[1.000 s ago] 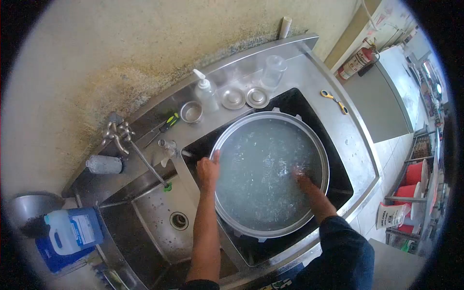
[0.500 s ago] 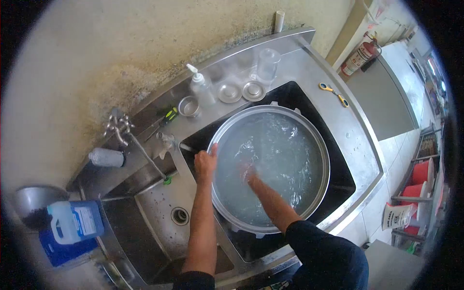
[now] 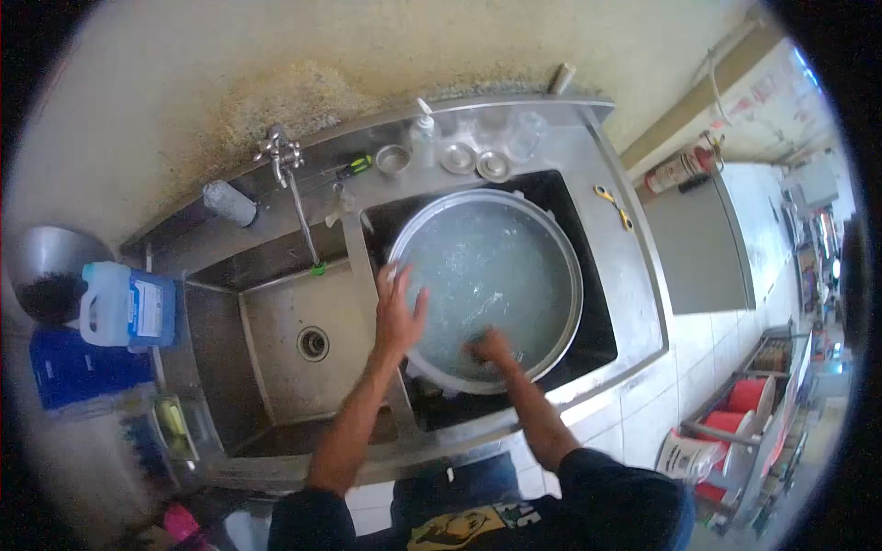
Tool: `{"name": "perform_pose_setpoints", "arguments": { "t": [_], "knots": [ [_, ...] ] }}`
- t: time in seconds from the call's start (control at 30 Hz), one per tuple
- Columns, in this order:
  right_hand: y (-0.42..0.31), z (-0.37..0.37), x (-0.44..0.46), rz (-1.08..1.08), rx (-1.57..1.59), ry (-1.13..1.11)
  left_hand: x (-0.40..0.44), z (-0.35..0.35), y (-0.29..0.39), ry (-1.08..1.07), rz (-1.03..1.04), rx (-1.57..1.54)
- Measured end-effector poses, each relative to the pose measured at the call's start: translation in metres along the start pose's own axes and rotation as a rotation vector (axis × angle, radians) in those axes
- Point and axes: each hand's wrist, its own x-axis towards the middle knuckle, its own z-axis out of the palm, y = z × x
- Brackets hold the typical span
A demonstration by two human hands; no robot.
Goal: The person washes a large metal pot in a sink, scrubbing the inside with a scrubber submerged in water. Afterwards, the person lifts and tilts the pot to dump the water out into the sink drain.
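Note:
A large round metal pot full of cloudy water sits in the right-hand sink basin. At its left rim is my left hand, open, fingers and thumb apart; whether it touches the rim is hard to tell. My right hand is low over the near part of the pot, at the water surface. Its fingers look curled, with a dark patch beside them that I cannot make out. Handle-like lugs stick out from the pot's edge.
Left of the pot are a sink basin with a drain and a faucet. Along the back ledge stand a pump bottle, small metal dishes and a clear container. Yellow scissors lie right; a blue jug stands left.
My right hand has come up from under the water and moved toward the pot's near side. My left hand has loosened from the rim and spread its fingers. The view has shifted.

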Motion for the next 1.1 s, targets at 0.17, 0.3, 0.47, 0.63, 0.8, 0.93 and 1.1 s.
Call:
{"name": "perform_pose_setpoints", "arguments": {
  "t": [0.17,0.3,0.47,0.63,0.8,0.93,1.1],
  "knots": [
    [0.014,-0.103,-0.062,-0.122,1.106,0.099,-0.196,-0.091,0.043,0.165,-0.237,0.185],
    [0.043,-0.077,-0.015,-0.256,0.51,0.408,-0.365,-0.156,0.041,0.18,-0.782,0.224],
    [0.013,-0.078,0.001,-0.327,0.115,0.404,-0.577,-0.199,0.056,0.025,-0.638,0.772],
    [-0.012,-0.09,-0.023,0.094,0.048,0.474,-0.565,-0.179,0.068,0.022,-1.353,0.12],
    [0.022,-0.064,0.0,0.041,-0.192,0.576,-0.555,-0.175,0.075,0.023,-1.47,-0.082],
    [0.037,-0.082,0.017,-0.337,-0.323,0.133,-0.551,-0.173,0.08,0.004,-1.479,-0.12],
    [0.021,-0.156,-0.04,-0.209,0.146,0.158,-0.548,-0.174,0.079,-0.036,-1.485,-0.146]
  ]
}}
